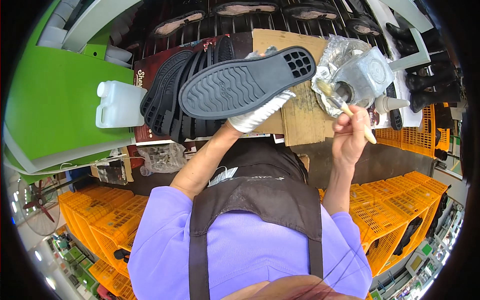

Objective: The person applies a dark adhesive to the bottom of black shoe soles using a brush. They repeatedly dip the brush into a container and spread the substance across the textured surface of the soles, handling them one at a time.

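Note:
A black shoe sole (pixel 225 90) is held up over the bench, its wavy tread facing me and its heel grid at upper right. My left hand (pixel 261 112), in a whitish glove, grips it from behind, so most of the fingers are hidden. In my bare right hand (pixel 351 131) is a paintbrush (pixel 344 106) with a pale wooden handle. Its bristles are by the mouth of a clear plastic jar (pixel 367 75) lying on its side, apart from the sole. Several more black soles (pixel 167 85) stand in a row to the left of the held one.
Stained cardboard (pixel 302 120) covers the bench middle. A white jug (pixel 120 105) stands left by a green surface (pixel 60 95). A nozzle bottle (pixel 391 104) lies right of the jar. Shoes (pixel 247 8) sit on a rack beyond; orange crates (pixel 385 205) flank me.

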`<action>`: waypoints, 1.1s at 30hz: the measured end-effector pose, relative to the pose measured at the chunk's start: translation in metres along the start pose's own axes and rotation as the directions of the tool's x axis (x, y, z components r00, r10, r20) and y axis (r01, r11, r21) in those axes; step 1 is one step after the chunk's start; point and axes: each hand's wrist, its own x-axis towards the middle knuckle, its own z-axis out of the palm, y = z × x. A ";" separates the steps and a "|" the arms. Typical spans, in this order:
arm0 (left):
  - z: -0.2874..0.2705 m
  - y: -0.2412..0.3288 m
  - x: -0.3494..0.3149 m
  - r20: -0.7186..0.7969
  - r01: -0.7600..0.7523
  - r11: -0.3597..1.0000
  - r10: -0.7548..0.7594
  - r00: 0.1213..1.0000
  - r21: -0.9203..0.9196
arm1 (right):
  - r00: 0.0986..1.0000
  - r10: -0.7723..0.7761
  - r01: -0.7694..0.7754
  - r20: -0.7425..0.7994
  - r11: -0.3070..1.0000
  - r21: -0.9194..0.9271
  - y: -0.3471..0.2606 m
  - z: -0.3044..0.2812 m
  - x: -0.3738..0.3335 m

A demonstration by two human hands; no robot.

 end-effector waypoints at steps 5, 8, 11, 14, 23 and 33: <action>0.003 -0.003 -0.003 0.181 -0.044 0.950 -0.014 0.983 0.308 | 0.992 -0.055 0.079 0.117 0.974 -0.211 0.009 0.050 -0.009; 0.006 -0.001 -0.010 0.081 0.090 0.995 -0.093 0.992 0.034 | 0.986 0.007 0.033 0.166 0.970 -0.240 0.014 0.067 -0.012; 0.007 -0.003 -0.016 0.063 0.309 0.894 -0.306 0.950 -0.324 | 0.974 0.130 -0.078 0.185 0.961 -0.266 0.012 0.083 -0.019; 0.006 -0.003 -0.019 0.081 0.384 0.855 -0.381 0.921 -0.349 | 0.939 0.226 -0.169 0.258 0.959 -0.226 0.014 0.094 -0.024; -0.002 0.004 -0.016 0.219 0.192 0.974 -0.162 0.962 -0.124 | 0.993 0.058 -0.024 0.105 0.953 -0.302 0.013 0.068 0.005; -0.003 0.021 -0.004 0.262 -0.134 0.899 0.023 0.965 0.416 | 0.999 -0.044 0.034 -0.018 0.928 -0.372 0.018 0.061 0.015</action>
